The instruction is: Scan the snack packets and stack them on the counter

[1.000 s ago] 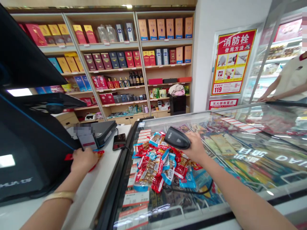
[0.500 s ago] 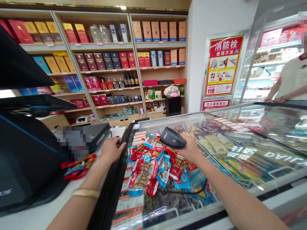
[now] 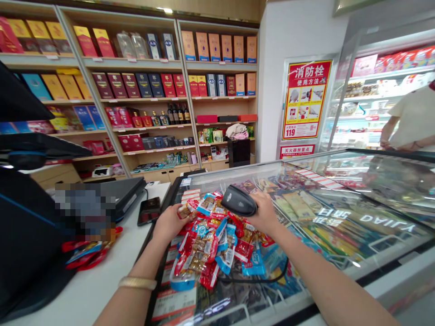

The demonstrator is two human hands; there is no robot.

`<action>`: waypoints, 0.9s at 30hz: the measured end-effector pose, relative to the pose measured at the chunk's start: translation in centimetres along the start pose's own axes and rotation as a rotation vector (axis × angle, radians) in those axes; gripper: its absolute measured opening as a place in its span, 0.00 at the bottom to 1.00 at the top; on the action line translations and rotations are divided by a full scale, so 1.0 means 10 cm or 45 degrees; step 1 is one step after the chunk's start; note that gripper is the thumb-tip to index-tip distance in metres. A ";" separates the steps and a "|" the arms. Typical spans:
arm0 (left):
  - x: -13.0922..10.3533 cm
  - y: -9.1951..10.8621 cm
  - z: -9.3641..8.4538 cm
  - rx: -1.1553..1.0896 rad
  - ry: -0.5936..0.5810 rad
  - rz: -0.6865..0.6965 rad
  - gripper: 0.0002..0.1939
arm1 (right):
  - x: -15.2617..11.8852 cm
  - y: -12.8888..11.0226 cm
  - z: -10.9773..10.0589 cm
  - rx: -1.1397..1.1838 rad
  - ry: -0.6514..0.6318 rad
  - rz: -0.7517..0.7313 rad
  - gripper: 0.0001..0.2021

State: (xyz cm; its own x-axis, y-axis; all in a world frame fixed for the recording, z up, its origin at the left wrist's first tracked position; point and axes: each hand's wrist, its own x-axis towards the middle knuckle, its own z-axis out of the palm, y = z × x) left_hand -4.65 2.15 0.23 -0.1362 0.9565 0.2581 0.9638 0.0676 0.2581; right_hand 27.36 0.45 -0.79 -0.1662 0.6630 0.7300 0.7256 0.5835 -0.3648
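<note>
My right hand (image 3: 265,212) grips a black handheld barcode scanner (image 3: 239,200), its head pointing left above a heap of snack packets (image 3: 204,244). These small packets are red, blue and clear, with brown food inside. At the heap's upper left, my left hand (image 3: 171,222) has its fingers closed on one snack packet (image 3: 187,209). The heap lies on the glass lid of a display freezer (image 3: 268,170). A black cable (image 3: 251,280) curves over the glass below the packets. Part of the scanner's handle is hidden by my right hand.
A phone (image 3: 148,211) lies on the white counter (image 3: 112,271) at left. More red packets (image 3: 90,253) sit by a dark monitor stand (image 3: 27,244). Shelves of boxes (image 3: 142,86) line the back wall. A person (image 3: 413,117) stands behind the freezer's far right end.
My left hand has moved right from the counter edge to the heap and taken hold of a packet, uncovering the phone. My right hand still holds the scanner. The view has shifted slightly.
</note>
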 end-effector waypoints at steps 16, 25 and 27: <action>-0.16 0.22 -0.36 -0.217 0.439 0.491 0.26 | -0.01 -0.30 -0.18 -0.155 -0.054 -0.210 0.13; -0.19 0.25 -0.39 -0.226 0.455 0.608 0.25 | 0.00 -0.30 -0.18 -0.173 -0.120 -0.211 0.11; -0.19 0.26 -0.38 -0.236 0.443 0.607 0.25 | 0.00 -0.31 -0.18 -0.167 -0.122 -0.214 0.11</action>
State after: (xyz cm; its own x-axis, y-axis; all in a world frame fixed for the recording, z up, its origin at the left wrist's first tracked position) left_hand -2.81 -0.60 3.98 0.2029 0.7184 0.6654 0.8852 -0.4251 0.1890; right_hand 26.32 -2.18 1.33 -0.3500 0.6072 0.7133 0.7618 0.6276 -0.1604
